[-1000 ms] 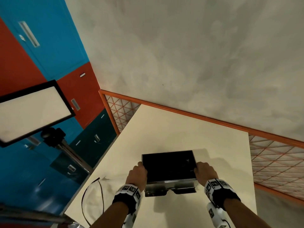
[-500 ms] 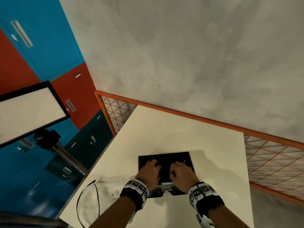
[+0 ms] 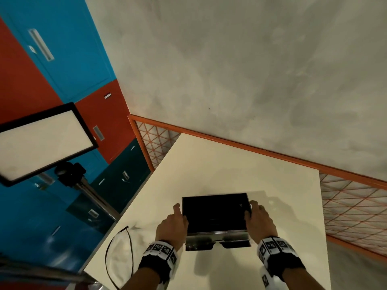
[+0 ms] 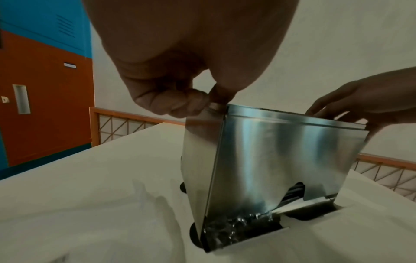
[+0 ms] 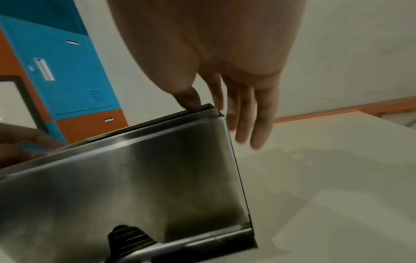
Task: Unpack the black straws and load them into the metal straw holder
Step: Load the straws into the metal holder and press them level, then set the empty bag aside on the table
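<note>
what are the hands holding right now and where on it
Both are on the metal straw holder, at its top side edges. The left hand pinches the upper left corner; the right hand rests thumb and straight fingers on the upper right corner.

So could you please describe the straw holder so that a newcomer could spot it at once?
On the cream table, near its front edge, stands the metal straw holder between both hands. It is the only shiny steel box, with a black top and black straws in its front notch.

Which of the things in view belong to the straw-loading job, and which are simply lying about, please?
Job:
metal straw holder
black straws at its front slot
left hand, right hand at its sides

Lying about:
black cable
light panel
lockers
</note>
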Tool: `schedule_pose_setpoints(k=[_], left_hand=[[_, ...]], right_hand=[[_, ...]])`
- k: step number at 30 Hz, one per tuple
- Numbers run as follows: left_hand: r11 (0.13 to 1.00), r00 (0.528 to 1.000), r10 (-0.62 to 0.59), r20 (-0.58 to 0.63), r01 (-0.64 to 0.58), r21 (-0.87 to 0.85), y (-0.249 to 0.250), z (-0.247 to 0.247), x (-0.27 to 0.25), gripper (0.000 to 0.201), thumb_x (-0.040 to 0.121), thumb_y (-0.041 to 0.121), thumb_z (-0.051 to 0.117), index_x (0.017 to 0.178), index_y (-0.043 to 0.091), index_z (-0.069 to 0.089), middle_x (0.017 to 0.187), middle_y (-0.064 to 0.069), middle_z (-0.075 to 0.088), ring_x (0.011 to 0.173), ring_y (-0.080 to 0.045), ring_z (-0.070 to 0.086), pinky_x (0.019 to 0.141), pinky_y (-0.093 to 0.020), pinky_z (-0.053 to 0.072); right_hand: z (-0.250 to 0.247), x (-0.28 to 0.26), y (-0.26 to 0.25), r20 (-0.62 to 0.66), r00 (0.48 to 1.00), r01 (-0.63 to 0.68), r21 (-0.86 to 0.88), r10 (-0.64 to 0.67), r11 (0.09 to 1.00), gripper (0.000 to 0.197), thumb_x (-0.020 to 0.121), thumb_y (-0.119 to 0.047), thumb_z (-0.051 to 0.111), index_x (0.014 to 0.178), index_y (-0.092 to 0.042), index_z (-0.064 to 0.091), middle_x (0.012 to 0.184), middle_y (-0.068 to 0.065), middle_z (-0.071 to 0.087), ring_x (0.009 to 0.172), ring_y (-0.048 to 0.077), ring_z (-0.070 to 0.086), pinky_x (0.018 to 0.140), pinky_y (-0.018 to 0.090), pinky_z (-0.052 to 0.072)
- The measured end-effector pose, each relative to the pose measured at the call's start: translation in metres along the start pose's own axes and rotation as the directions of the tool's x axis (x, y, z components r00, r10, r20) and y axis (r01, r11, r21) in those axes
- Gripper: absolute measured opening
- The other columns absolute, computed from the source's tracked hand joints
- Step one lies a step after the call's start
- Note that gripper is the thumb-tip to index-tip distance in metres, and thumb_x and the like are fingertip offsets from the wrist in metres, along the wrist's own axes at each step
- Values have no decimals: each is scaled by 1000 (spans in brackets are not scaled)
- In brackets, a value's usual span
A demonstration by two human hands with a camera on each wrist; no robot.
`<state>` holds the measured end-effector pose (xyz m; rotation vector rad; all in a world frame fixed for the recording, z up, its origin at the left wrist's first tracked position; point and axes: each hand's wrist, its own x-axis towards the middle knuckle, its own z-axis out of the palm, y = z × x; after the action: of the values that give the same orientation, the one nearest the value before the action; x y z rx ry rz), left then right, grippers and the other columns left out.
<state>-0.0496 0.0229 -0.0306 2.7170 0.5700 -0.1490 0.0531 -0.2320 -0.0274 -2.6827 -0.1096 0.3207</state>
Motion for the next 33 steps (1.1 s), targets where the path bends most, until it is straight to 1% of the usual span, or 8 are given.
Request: schedule_pose_setpoints(k=[2,7,14,21,25,29,31,33], left_hand=[[999,999,0,36,-1,50,3,3,-3,41,108,37,30,144,18,30,114,-8,67,101,-30,67,78,-36,47],[979,995,-10,95,-9,202,8,3,-3,40,106,26,34,144,15,30,115,-5,66,103,-28,67,77,-36,46],[969,995,-32,99,7,247,9,5,-3,47,105,23,36,150,14,25,112,-5,67,100,-28,68,77,-37,49],[976,995,-52,84,33,217,12,6,-6,48,104,20,35,151,15,24,109,-8,68,97,-32,68,75,-39,49],[996,994,-63,94,57,74,5,7,-3,44,108,33,28,149,19,31,106,-13,67,95,-36,66,72,-39,46],[978,977,-89,195,124,-171,-7,-6,-9,43,107,42,34,146,27,41,115,-20,65,105,-42,62,88,-42,49],[951,976,-59,211,119,-284,-25,-14,-28,34,104,41,39,133,31,52,105,-13,70,99,-34,66,89,-41,52],[929,964,-9,266,106,-354,-50,-18,-59,20,101,34,47,109,28,64,84,-4,72,80,-21,69,76,-34,56]], right_hand=[[2,4,0,109,993,-42,-55,47,998,22,102,-26,38,121,-15,41,109,11,62,95,34,63,70,35,42],[2,15,-1,179,984,20,-108,0,994,26,95,-9,43,120,-9,39,109,17,65,97,37,65,70,38,46],[-3,18,-2,182,983,29,-102,-10,994,27,96,-11,42,123,-8,38,108,17,65,96,38,65,77,44,53],[-4,15,-5,183,983,27,-135,-2,990,28,96,-9,41,123,-8,38,109,18,65,97,39,65,74,41,49],[-10,11,-7,211,977,6,-160,28,987,27,96,-10,41,123,-9,38,106,18,64,95,38,65,70,39,47],[-25,-2,-8,189,981,5,-199,33,980,19,98,-24,44,111,-11,45,104,14,62,91,37,63,69,38,45],[-32,-12,-14,129,991,50,-223,-21,974,20,99,-26,42,110,-11,49,104,11,58,92,34,60,69,37,43],[-36,-28,-29,81,991,127,-236,-111,963,19,99,-25,42,108,-13,54,100,6,53,93,32,58,68,36,43]])
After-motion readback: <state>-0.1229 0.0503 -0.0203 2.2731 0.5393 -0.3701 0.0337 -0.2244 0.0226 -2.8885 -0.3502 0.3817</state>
